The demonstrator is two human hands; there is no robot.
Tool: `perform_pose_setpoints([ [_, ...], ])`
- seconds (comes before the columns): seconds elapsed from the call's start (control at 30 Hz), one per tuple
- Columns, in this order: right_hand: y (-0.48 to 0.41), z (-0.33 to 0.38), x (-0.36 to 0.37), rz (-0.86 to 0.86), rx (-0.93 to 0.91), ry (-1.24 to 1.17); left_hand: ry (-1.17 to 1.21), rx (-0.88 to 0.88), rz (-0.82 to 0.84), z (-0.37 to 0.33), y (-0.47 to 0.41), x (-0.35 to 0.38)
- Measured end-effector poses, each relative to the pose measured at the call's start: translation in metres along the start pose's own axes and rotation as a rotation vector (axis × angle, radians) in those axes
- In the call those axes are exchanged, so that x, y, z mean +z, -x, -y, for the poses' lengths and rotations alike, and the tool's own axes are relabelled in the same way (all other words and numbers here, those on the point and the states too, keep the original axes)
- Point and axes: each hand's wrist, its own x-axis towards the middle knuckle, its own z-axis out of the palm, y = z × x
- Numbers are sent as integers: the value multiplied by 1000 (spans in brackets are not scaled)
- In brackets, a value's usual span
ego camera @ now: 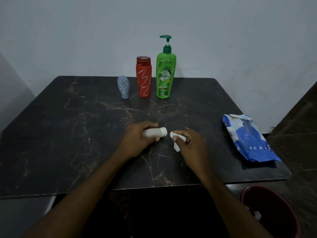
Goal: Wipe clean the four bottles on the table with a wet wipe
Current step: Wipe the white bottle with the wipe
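Observation:
My left hand [137,140] grips a small white bottle [157,132] lying sideways just above the dark marble table [68,134]. A crumpled white wet wipe [176,140] is pinched in my right hand [192,145], a short gap to the right of the bottle's end. At the back of the table stand three bottles marked with white scribbles: a small grey-blue one [123,86] resting on its cap, a red one [144,77] and a tall green pump bottle [165,73].
A blue and white wet-wipe pack [247,138] lies open near the table's right edge. A dark red bin [271,210] with a used wipe inside stands on the floor at the lower right. A pale wall rises behind the table.

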Motion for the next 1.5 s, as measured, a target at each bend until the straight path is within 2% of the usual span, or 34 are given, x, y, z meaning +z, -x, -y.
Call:
perform_pose_setpoints([
  [0.27, -17, 1, 14, -2, -227, 155, -98, 99, 25, 8, 5, 10],
  [0.37, -24, 10, 21, 40, -244, 198, -123, 172, 7, 7, 7, 10],
  [0.53, -8, 1, 22, -19, -281, 176, -83, 188, -8, 11, 6, 11],
  [0.63, -13, 2, 16, 15, -252, 178, -84, 172, -10, 10, 5, 11],
  [0.83, -14, 12, 18, -26, -266, 114, -41, 117, -18, 9, 6, 9],
  [1.03, -6, 3, 9, -15, -291, 256, -1, 82, -44, 9, 4, 8],
  [1.2, -12, 17, 10, -29, -325, 218, 172, -8, -7, 3, 7, 6],
  [1.37, -7, 3, 19, -2, -379, 328, 337, -65, 4, 4, 4, 0],
  [1.5, -9, 7, 5, -58, -287, 216, 385, -71, 23, 3, 3, 1],
])
